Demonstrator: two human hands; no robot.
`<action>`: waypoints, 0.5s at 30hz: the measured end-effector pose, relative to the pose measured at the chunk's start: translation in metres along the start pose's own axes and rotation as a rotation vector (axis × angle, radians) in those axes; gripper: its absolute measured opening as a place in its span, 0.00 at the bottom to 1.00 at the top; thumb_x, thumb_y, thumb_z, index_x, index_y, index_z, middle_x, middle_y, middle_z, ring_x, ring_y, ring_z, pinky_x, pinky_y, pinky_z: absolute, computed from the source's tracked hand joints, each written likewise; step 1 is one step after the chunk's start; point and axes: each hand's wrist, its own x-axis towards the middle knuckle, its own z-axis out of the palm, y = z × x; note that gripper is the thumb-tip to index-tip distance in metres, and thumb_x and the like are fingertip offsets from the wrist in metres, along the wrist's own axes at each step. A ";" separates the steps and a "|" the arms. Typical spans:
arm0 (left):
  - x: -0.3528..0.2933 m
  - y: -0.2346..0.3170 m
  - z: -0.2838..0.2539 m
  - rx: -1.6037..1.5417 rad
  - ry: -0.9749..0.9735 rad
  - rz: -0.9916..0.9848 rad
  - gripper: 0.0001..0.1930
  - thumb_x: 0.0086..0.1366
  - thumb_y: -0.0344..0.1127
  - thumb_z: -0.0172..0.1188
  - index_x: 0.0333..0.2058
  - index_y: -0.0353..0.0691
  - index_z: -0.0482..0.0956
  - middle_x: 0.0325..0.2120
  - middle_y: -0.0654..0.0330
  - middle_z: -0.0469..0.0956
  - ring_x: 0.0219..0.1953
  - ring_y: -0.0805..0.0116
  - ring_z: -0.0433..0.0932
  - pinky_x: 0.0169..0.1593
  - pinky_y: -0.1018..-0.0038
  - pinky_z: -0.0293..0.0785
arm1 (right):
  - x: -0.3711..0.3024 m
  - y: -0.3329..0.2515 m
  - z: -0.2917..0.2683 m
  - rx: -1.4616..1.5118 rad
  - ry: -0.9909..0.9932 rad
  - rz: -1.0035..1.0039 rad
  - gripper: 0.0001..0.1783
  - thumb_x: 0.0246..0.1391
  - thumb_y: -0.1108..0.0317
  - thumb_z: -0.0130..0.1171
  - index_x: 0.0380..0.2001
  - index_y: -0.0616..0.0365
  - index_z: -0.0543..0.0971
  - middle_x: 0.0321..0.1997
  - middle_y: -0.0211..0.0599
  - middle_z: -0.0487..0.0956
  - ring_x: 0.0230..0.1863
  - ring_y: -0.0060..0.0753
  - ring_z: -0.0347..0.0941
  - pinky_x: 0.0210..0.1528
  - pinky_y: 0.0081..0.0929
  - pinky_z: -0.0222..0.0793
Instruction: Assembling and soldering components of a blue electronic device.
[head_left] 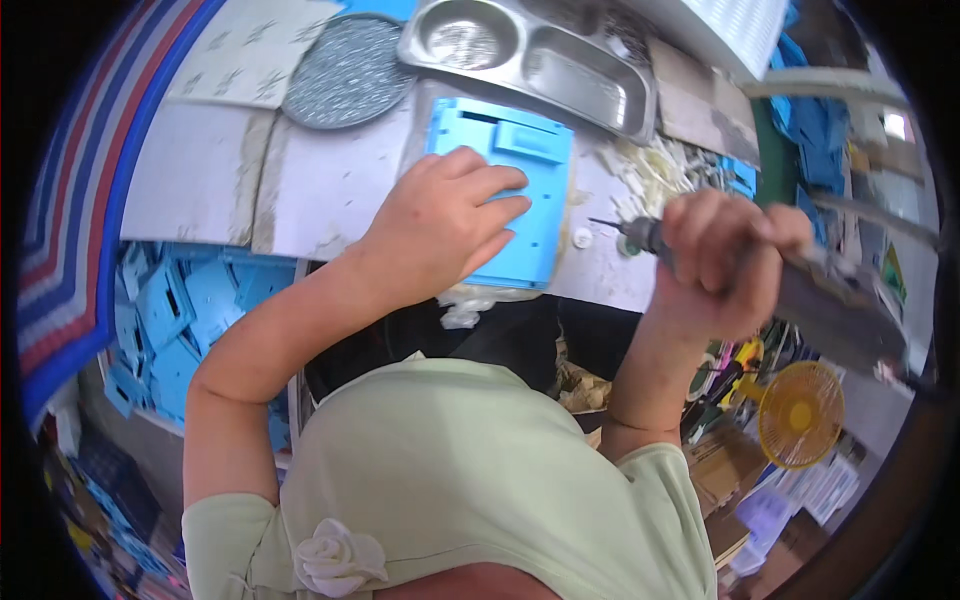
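A light-blue plastic panel [543, 215] with a raised rectangular block and small holes lies on the worktable in front of me. My left hand [440, 215] rests over the panel's left side, fingers spread and stretched across its surface. In my right hand [725, 250], raised to the right of the panel, is a dark electric screwdriver [835, 310]. Its thin bit [607, 222] points left toward the panel, apart from it. My right fingers are wrapped round the tool's body. Near the bit, a small white round piece [582, 238] sits on the tabletop.
Behind the panel stand a steel compartment tray [590, 85] and a round grey speckled tray [350, 75]. Small white plastic parts [660, 170] are heaped at the right. More blue panels [200, 300] fill a container at lower left. A yellow fan [800, 415] stands at lower right.
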 end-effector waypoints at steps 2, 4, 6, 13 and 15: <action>0.003 0.002 0.002 0.063 -0.086 -0.018 0.17 0.55 0.29 0.68 0.45 0.41 0.85 0.47 0.61 0.81 0.41 0.61 0.77 0.44 0.64 0.69 | -0.009 0.018 -0.012 -0.018 0.068 0.004 0.08 0.66 0.69 0.53 0.47 0.53 0.71 0.18 0.27 0.66 0.18 0.25 0.61 0.23 0.28 0.59; 0.005 0.003 0.000 0.067 -0.117 -0.028 0.17 0.55 0.29 0.68 0.45 0.41 0.85 0.48 0.60 0.82 0.40 0.60 0.77 0.44 0.64 0.69 | -0.010 0.036 -0.017 -0.068 0.070 0.003 0.07 0.68 0.67 0.52 0.47 0.52 0.73 0.18 0.25 0.63 0.18 0.25 0.60 0.26 0.29 0.58; 0.007 0.006 -0.001 0.078 -0.142 -0.048 0.17 0.56 0.29 0.68 0.45 0.42 0.86 0.48 0.60 0.82 0.40 0.60 0.77 0.44 0.64 0.69 | -0.006 0.043 -0.020 -0.121 0.119 -0.013 0.06 0.68 0.68 0.52 0.45 0.54 0.71 0.18 0.26 0.63 0.18 0.25 0.60 0.26 0.30 0.59; 0.009 0.008 -0.001 0.110 -0.154 -0.070 0.16 0.56 0.30 0.68 0.45 0.44 0.86 0.48 0.61 0.82 0.40 0.61 0.77 0.43 0.65 0.69 | -0.008 0.055 -0.022 -0.293 0.078 0.014 0.05 0.68 0.69 0.52 0.40 0.54 0.67 0.18 0.28 0.64 0.17 0.25 0.58 0.23 0.29 0.59; 0.006 0.009 -0.001 0.104 -0.155 -0.068 0.16 0.56 0.30 0.68 0.45 0.44 0.86 0.48 0.61 0.82 0.39 0.61 0.77 0.42 0.66 0.69 | -0.011 0.037 -0.018 -0.103 0.072 0.081 0.07 0.68 0.69 0.54 0.39 0.54 0.66 0.17 0.28 0.65 0.17 0.26 0.59 0.23 0.30 0.59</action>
